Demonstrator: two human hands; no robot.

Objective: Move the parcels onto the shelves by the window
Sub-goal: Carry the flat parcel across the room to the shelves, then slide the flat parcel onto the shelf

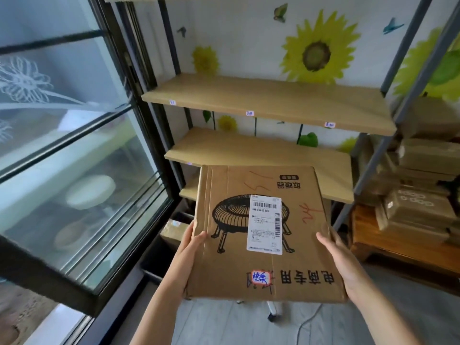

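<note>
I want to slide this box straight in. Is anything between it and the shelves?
Nothing visible. The box, held by the left hand and right hand, faces two bare shelf boards with open space in front. The lowest board is mostly hidden behind it.

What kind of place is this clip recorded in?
Probably a small parcel pickup or storage room. Both hands hold a cardboard parcel bearing a shipping label, the wooden shelves carry small tags along their front edges, and more boxes are stacked at the right.
</note>
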